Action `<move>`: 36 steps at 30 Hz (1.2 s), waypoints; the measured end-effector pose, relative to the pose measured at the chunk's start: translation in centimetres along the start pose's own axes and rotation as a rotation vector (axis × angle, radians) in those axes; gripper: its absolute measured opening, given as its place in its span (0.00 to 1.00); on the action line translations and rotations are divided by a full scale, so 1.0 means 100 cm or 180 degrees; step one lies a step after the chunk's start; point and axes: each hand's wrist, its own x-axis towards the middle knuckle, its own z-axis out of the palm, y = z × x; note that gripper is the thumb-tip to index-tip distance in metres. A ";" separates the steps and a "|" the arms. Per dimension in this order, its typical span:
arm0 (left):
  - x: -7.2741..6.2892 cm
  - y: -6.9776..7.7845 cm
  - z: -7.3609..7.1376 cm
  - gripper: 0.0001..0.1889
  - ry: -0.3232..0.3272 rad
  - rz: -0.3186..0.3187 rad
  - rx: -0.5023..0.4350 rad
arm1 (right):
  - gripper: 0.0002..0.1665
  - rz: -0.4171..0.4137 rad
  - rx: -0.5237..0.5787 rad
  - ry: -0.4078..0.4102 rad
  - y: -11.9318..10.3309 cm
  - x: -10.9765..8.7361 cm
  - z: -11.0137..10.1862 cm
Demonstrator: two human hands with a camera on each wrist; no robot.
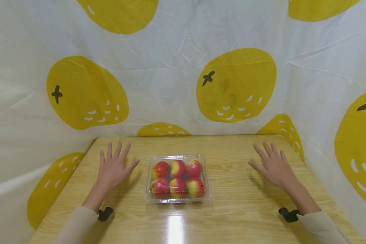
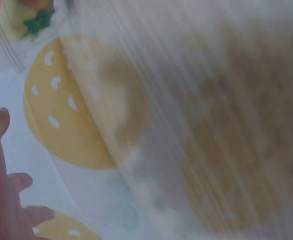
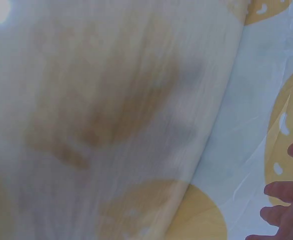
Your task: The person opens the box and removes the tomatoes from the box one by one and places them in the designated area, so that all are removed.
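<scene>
A clear plastic clamshell box (image 1: 178, 200) sits near the middle of the wooden table, its lid down over several red and yellow apples (image 1: 178, 168) in two rows. To its left, my left hand (image 1: 112, 171) is held with fingers spread, apart from the box. My right hand (image 1: 274, 169) is on the other side, farther from the box, fingers also spread and holding nothing. In the left wrist view, a corner of the box (image 2: 11, 47) shows at the top left, with a green leaf shape (image 2: 39, 24) inside. The right wrist view shows only fingertips (image 3: 281, 191) at its right edge.
The wooden table (image 1: 231, 210) has a glossy surface with a bright reflection near its front. A white curtain (image 1: 164, 91) printed with large yellow fruit surrounds its back and sides. Black wrist devices (image 1: 105, 214) sit at both cuffs.
</scene>
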 end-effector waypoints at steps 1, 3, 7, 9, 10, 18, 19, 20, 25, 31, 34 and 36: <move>-0.003 0.002 0.000 0.46 -0.0004 -0.0008 -0.0006 | 0.47 -0.0004 0.0010 0.0011 -0.001 -0.002 0.001; -0.009 0.006 0.000 0.47 -0.0014 -0.0015 -0.0001 | 0.47 -0.0004 0.0020 0.0030 -0.004 -0.009 0.002; -0.020 0.018 0.005 0.47 -0.0067 -0.0043 -0.0007 | 0.47 0.0009 0.0058 0.0030 -0.009 -0.024 0.003; -0.025 0.024 0.008 0.48 -0.0092 -0.0068 -0.0064 | 0.48 0.0014 0.0097 -0.0002 -0.013 -0.030 0.004; -0.028 0.026 0.008 0.48 -0.0098 -0.0085 -0.0097 | 0.48 0.0002 0.0104 -0.0013 -0.015 -0.033 0.005; -0.059 0.036 0.006 0.42 -0.0084 -0.0283 -0.0583 | 0.48 -0.0181 0.0298 -0.0115 -0.044 -0.044 0.019; -0.063 0.037 0.006 0.40 -0.0066 -0.0287 -0.0709 | 0.48 -0.0216 0.0314 -0.0124 -0.048 -0.046 0.021; -0.067 0.038 0.006 0.39 -0.0056 -0.0297 -0.0848 | 0.48 -0.0245 0.0322 -0.0125 -0.052 -0.047 0.021; -0.080 0.048 0.007 0.33 -0.0120 -0.0447 -0.1761 | 0.46 -0.0458 0.0279 -0.0039 -0.077 -0.049 0.019; -0.083 0.064 0.008 0.31 -0.0292 -0.0758 -0.2926 | 0.41 -0.0811 0.0307 0.0102 -0.106 -0.047 0.021; -0.080 0.071 0.010 0.32 -0.0369 -0.0936 -0.3628 | 0.41 -0.0969 0.0356 0.0141 -0.119 -0.044 0.025; -0.077 0.074 0.013 0.33 -0.0414 -0.1068 -0.3960 | 0.41 -0.1100 0.0349 0.0193 -0.128 -0.042 0.028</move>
